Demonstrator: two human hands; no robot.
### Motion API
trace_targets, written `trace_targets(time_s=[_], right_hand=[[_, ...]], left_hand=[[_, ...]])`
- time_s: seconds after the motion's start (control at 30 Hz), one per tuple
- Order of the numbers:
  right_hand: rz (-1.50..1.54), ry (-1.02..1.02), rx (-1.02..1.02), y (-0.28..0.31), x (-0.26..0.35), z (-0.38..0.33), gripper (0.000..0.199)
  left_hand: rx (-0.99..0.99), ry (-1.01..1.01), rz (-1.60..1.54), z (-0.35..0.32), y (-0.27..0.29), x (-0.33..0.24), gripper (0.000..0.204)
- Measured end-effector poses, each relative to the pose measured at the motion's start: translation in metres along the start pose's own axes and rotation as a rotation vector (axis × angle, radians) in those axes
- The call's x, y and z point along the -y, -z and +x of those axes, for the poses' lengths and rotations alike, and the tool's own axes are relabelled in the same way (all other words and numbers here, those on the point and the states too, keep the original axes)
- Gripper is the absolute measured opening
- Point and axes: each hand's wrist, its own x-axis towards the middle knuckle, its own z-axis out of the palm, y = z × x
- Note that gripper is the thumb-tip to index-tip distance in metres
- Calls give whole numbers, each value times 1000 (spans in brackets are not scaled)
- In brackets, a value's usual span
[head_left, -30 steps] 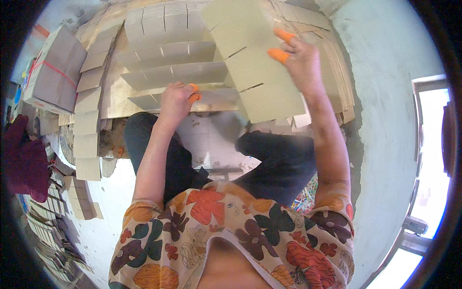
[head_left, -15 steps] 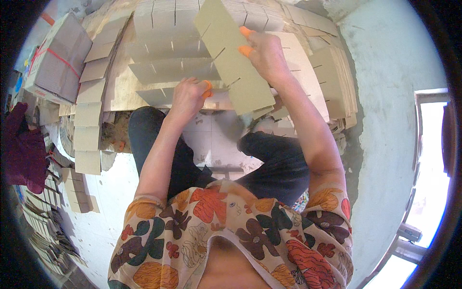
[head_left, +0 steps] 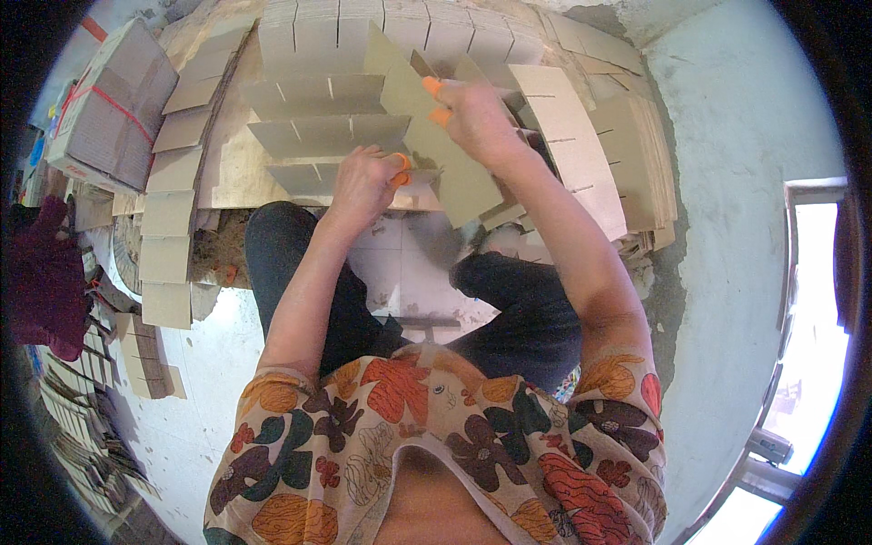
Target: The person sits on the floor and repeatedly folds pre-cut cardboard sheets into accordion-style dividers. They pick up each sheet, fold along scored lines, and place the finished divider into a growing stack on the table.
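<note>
My right hand (head_left: pixel 477 118), with orange covers on thumb and finger, pinches a long slotted cardboard strip (head_left: pixel 400 95). That strip stands tilted, running from far left to near right across the right ends of several upright slotted cardboard dividers (head_left: pixel 327 134). These stand in parallel rows on the board. At the right end of the nearest divider (head_left: pixel 300 177), my left hand (head_left: pixel 363 186) is closed, its covered fingertips pressed together at the cardboard. Whether the strip's slots mesh with the dividers is hard to tell because of blur.
A pale slotted sheet (head_left: pixel 572 145) and cardboard stacks (head_left: pixel 636 163) lie at the right beside the wall. A slotted stack (head_left: pixel 400 27) stands at the back. Overlapping cardboard pieces (head_left: pixel 168 213) run down the left, near a box with red strapping (head_left: pixel 113 109).
My right hand has moved left and slightly nearer with the strip, uncovering more of the pale sheet at right. My left hand has barely shifted.
</note>
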Motion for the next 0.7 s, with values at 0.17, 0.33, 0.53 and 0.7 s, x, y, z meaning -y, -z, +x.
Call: trace_targets(time_s=[0.17, 0.33, 0.53, 0.7], right_hand=[[-136, 31, 175, -27, -8, -5, 12], [-225, -113, -33, 7, 8, -25, 16], [-563, -436, -432, 78, -88, -105, 42], [-292, -784, -165, 99, -194, -172, 57]], left_hand=[[-10, 7, 16, 7, -6, -2, 15], [-5, 21, -2, 5, -6, 0, 12], [35, 86, -30, 4, 7, -10, 8], [58, 125, -47, 8, 1, -9, 11]])
